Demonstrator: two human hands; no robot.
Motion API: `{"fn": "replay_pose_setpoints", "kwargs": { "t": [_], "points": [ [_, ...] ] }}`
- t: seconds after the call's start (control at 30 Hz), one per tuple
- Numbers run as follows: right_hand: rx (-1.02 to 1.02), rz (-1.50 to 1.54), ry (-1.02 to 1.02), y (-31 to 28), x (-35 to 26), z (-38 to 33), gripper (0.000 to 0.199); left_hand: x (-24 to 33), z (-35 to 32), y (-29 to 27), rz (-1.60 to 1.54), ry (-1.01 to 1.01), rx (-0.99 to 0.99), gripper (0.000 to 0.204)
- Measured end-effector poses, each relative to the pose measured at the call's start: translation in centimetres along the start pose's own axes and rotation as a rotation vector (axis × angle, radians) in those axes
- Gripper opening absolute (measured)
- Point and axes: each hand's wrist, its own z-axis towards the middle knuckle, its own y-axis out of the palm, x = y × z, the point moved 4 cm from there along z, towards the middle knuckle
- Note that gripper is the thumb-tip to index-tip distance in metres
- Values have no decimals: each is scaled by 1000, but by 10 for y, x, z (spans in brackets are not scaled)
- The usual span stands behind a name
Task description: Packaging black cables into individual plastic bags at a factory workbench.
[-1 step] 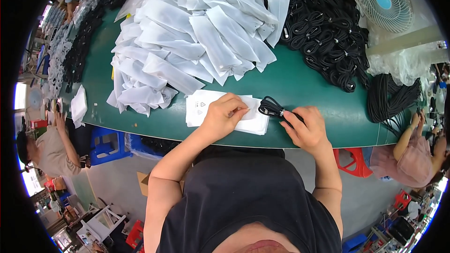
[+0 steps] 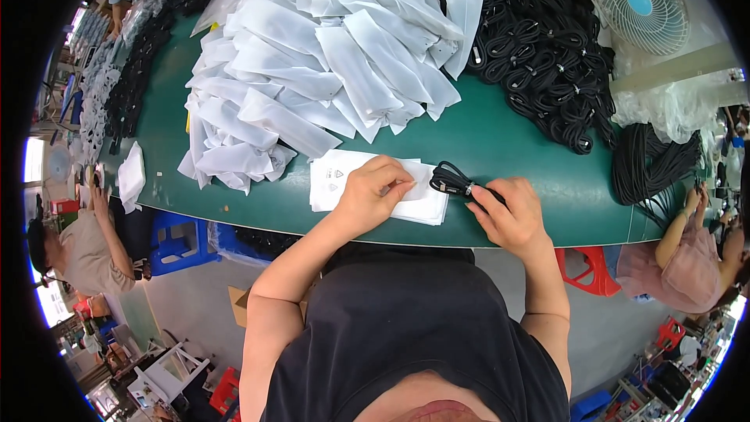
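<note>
A flat stack of white bags (image 2: 324, 184) with small printed marks lies near the table's front edge. My left hand (image 2: 372, 195) rests over it, thumb and fingertips pinched on the top bag near its right end. Held in my right hand (image 2: 513, 215) is a coiled black cable (image 2: 448, 178), tied in the middle; its looped end reaches over the right edge of the stack. Beyond my hands spreads a large heap of white bags (image 2: 285, 78), many bulging as if filled. Coiled black cables (image 2: 539, 55) are piled at the far right.
The green table (image 2: 562, 176) carries a bundle of straight black cables (image 2: 652, 164) at the right and a fan (image 2: 641, 1) at the back right. A lone white bag (image 2: 131, 176) lies left. Other people sit at both sides, near a blue stool (image 2: 176, 242) and a red stool (image 2: 587, 272).
</note>
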Motion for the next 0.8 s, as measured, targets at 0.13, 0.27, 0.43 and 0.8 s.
{"fn": "replay_pose_setpoints", "kwargs": {
  "t": [0.13,0.27,0.43,0.8],
  "points": [
    [41,41,-44,3,-3,2,38,0,0,-2,-71,-4,-11,6],
    [5,0,-134,7,-7,0,38,-4,-2,-2,-222,-104,36,6],
    [-65,-37,-180,5,-13,8,36,-2,-3,1,-286,-128,68,7],
    [-77,198,-76,-18,-27,60,57,54,16,-2,-176,265,71,8]
  ]
}}
